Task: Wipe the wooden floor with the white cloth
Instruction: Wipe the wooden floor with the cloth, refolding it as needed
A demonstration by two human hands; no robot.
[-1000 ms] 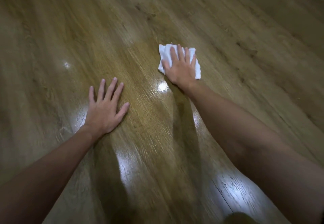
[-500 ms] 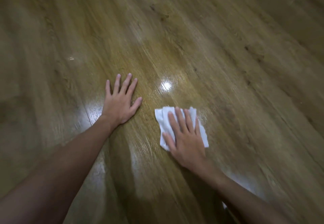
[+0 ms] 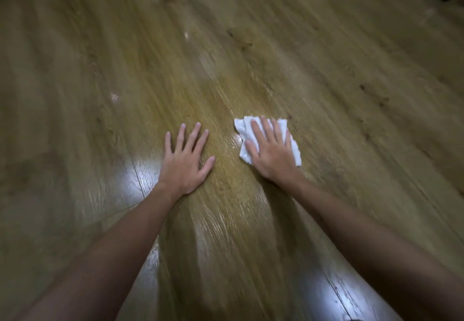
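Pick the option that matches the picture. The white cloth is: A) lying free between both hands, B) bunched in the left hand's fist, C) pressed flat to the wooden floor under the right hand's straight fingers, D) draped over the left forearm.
C: the right hand lies flat on the white cloth, pressing it to the glossy wooden floor.
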